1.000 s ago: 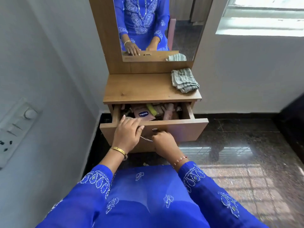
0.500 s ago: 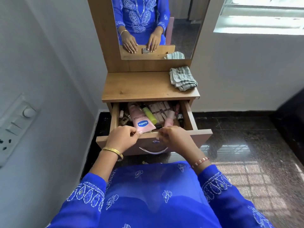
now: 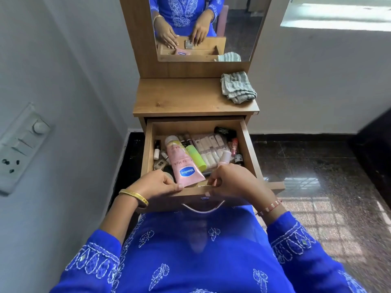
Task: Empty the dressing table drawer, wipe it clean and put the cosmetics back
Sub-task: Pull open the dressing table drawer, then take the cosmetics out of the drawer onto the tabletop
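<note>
The wooden drawer (image 3: 250, 149) of the dressing table (image 3: 179, 98) is pulled far out toward me. It holds several cosmetics: a pink Vaseline tube (image 3: 182, 161), a lime green tube (image 3: 195, 155), a strip of white sachets (image 3: 209, 146), a black case (image 3: 225, 130) and small bottles. My left hand (image 3: 156, 185) and my right hand (image 3: 232, 182) both curl their fingers over the top edge of the drawer's front panel, either side of the pink tube's end. A metal handle (image 3: 204, 208) hangs below them.
A folded grey striped cloth (image 3: 238, 87) lies on the table top at the back right. A mirror (image 3: 203, 28) rises behind. A switchboard (image 3: 19, 149) is on the wall close at the left. Dark polished floor (image 3: 306, 166) spreads to the right.
The drawer has slid out from barely open to wide open. My hands moved from its handle to the front panel's top edge, and more cosmetics show.
</note>
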{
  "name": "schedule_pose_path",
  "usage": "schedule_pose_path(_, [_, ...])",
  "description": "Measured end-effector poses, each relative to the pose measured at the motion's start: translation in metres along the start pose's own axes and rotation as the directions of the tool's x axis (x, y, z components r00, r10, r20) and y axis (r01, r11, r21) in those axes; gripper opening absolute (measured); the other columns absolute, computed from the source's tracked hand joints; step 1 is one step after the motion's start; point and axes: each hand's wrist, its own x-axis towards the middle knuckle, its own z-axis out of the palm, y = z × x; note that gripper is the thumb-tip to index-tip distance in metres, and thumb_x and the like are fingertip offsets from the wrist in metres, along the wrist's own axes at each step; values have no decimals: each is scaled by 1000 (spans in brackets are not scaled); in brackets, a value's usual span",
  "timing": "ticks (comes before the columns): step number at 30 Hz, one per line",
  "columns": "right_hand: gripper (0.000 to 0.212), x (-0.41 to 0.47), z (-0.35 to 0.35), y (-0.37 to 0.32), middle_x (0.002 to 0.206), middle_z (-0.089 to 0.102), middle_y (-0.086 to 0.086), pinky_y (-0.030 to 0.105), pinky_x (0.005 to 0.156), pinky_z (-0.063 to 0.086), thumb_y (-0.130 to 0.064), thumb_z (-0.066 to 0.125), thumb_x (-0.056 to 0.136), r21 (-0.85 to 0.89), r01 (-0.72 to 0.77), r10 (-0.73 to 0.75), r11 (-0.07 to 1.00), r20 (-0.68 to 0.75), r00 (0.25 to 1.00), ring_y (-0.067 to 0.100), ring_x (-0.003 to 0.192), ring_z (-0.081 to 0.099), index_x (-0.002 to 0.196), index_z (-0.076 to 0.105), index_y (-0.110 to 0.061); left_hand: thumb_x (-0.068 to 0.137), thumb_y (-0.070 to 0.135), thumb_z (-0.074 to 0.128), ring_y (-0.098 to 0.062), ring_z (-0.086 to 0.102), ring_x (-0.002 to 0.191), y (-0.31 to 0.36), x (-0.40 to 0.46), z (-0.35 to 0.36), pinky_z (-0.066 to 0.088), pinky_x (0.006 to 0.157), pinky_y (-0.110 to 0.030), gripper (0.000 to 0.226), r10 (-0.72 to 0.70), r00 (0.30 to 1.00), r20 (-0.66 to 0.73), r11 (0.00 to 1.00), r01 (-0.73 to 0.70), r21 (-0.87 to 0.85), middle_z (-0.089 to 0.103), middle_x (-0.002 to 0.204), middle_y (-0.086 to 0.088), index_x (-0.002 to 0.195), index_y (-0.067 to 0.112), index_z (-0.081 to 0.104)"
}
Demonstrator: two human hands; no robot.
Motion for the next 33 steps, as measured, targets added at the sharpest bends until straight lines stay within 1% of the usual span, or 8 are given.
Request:
schedule_pose_path(5, [25, 2, -2, -6, 80, 66, 0, 16, 44, 26, -35, 71, 70, -34, -8, 8, 999, 0, 1000, 14, 62, 51, 93, 72, -24, 81, 44, 64, -6, 41, 47, 1, 1, -3, 32, 48, -18, 40, -46, 998, 34, 998, 44, 48, 49, 45, 9, 51, 17, 60])
schedule_pose_path(10, [28, 1, -1, -3, 86, 69, -2, 15, 44, 27, -35, 70, 72, -13, 4, -4, 1000, 5, 1000, 13, 67, 54, 98, 72, -24, 78, 45, 65, -3, 43, 43, 1, 1, -4, 33, 44, -14, 41, -67, 998, 16, 997, 67, 30, 50, 39, 12, 46, 21, 59])
schedule_pose_path(17, [28, 19, -11, 4, 83, 72, 8, 33, 65, 51, -37, 66, 81, 119, -61, 42, 991, 152, 987, 26, 75, 65, 92, 74, -12, 82, 38, 63, -5, 55, 73, 5, 9, -11, 43, 64, -20, 26, -75, 993, 94, 995, 80, -56, 65, 77, 6, 75, 14, 72])
schedule_pose_path(21, [30, 54, -11, 3, 93, 73, 11, 32, 68, 52, -33, 63, 86, 261, -101, 115, 960, -39, 993, 21, 74, 65, 98, 71, -6, 91, 36, 52, -12, 57, 47, 9, 23, -11, 42, 43, -18, 36, -207, 978, -26, 950, 195, -243, 67, 66, -7, 74, 8, 68])
schedule_pose_path(24, [28, 81, 1, 4, 99, 71, 14, 32, 76, 51, -29, 64, 86, 289, -225, 281, 931, -168, 945, 27, 89, 65, 98, 70, -4, 91, 30, 53, -21, 62, 43, 13, 38, -5, 48, 41, -22, 31, -255, 925, -281, 933, 159, -323, 64, 61, -13, 71, 7, 58])
schedule_pose_path(28, [33, 94, 31, 3, 106, 68, 13, 36, 85, 52, -32, 64, 84, 345, -339, 415, 876, -179, 892, 29, 100, 62, 104, 64, -6, 88, 36, 52, -24, 66, 70, 17, 47, 11, 47, 56, -27, 23, -206, 763, -612, 977, 199, -80, 67, 87, -9, 89, 13, 53])
schedule_pose_path(30, [38, 94, 43, 1, 108, 67, 11, 38, 86, 51, -37, 63, 82, 338, -350, 423, 874, -171, 890, 27, 101, 61, 108, 62, -9, 89, 38, 50, -27, 63, 86, 15, 48, 16, 42, 62, -27, 28, -165, 718, -677, 976, 218, -6, 65, 100, -10, 101, 13, 52])
schedule_pose_path(33, [42, 94, 45, 5, 107, 66, 10, 41, 87, 51, -43, 64, 78, 337, -368, 431, 867, -135, 892, 28, 100, 61, 105, 62, -11, 90, 39, 48, -31, 59, 97, 15, 49, 18, 37, 66, -29, 36, -161, 715, -680, 976, 216, -4, 62, 112, -14, 112, 10, 50])
